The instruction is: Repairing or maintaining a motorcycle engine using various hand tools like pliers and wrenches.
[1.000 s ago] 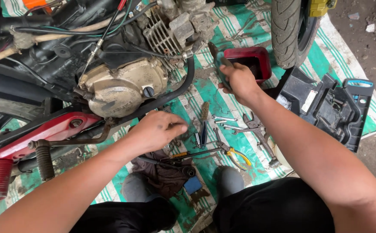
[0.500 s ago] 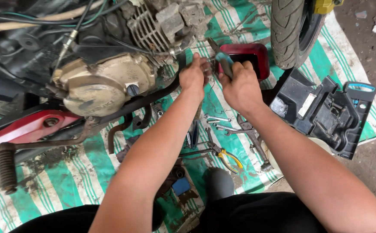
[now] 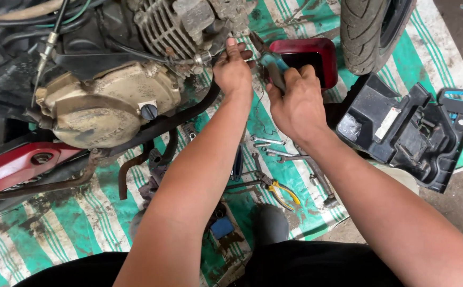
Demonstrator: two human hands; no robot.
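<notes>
My left hand is up against the motorcycle engine, its fingers pinched on a small fitting beside the finned cylinder. My right hand grips a pair of blue-handled pliers, whose jaws point up and left toward the left hand's fingers. Both hands sit close together, just left of a dark red tray.
Spanners and yellow-handled pliers lie on the green-striped mat between my arms. A tyre stands at top right, a black plastic cover at right. A red frame part and exhaust pipe are at left.
My left hand left the tools on the mat and rose to the engine. My right hand came from the red tray and now holds pliers beside it. The view shifted closer.
</notes>
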